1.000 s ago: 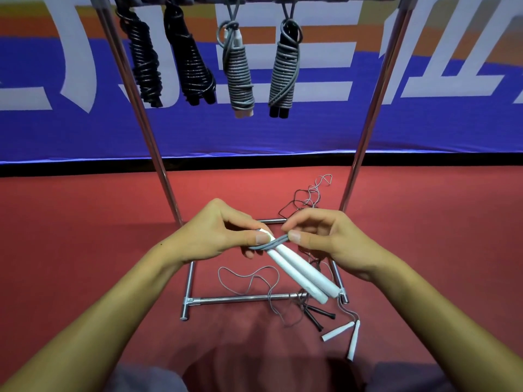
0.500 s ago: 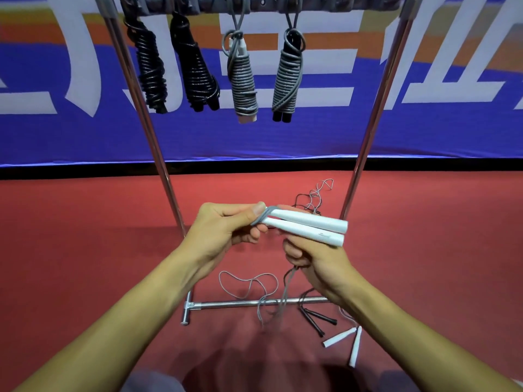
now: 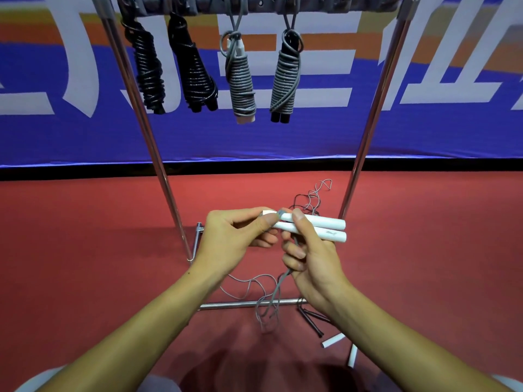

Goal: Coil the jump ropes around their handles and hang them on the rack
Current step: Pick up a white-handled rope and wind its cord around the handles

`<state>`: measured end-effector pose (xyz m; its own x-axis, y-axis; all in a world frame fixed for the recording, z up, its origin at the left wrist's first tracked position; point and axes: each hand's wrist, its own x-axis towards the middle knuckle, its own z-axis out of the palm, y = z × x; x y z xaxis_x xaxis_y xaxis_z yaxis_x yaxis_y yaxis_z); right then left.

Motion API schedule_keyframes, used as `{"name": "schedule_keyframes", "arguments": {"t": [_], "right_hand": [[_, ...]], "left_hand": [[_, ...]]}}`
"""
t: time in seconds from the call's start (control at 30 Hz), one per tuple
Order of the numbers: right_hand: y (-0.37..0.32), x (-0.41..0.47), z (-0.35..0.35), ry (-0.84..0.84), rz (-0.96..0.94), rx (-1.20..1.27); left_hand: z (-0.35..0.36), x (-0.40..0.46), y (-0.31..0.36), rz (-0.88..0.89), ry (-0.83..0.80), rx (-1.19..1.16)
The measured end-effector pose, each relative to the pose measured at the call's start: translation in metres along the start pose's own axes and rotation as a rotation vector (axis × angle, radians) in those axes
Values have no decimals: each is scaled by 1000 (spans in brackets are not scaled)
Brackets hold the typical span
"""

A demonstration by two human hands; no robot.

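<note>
Two white handles [image 3: 319,227] lie side by side, level, pointing right. My left hand [image 3: 235,239] pinches their left ends between thumb and fingers. My right hand [image 3: 308,250] curls around the grey rope [image 3: 278,290] just under the handles, its thumb pressing the handles near the rope's first turn. The rope falls from there in loose loops to the red floor. On the rack's top bar [image 3: 254,4] hang several coiled ropes: two black [image 3: 150,77] [image 3: 195,77] and two grey [image 3: 240,80] [image 3: 285,77].
The rack's chrome posts [image 3: 158,165] [image 3: 365,137] rise either side of my hands, and its base bar [image 3: 240,304] lies on the floor below. More ropes lie loose on the floor: black handles [image 3: 312,321], white handles [image 3: 334,340] and tangled cord [image 3: 311,196]. A blue banner [image 3: 424,131] backs the scene.
The handles swung from pointing down-right to level and came up. My right hand left the rope at the handle tops, went under the handles and now grips the hanging rope.
</note>
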<state>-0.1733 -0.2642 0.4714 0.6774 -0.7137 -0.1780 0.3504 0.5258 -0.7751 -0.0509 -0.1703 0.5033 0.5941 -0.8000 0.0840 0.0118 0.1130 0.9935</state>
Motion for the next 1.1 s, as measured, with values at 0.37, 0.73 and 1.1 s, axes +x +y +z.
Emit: {"name": "schedule_keyframes", "arguments": {"t": [0.37, 0.73, 1.1], "right_hand": [[-5, 1, -5, -14, -72, -149], [-2, 2, -1, 43, -96, -246], [-8, 2, -1, -119, -101, -357]], "left_hand": [[-8, 7, -1, -34, -221, 73], [-16, 10, -4, -52, -260, 85], [-19, 15, -2, 4, -203, 80]]}}
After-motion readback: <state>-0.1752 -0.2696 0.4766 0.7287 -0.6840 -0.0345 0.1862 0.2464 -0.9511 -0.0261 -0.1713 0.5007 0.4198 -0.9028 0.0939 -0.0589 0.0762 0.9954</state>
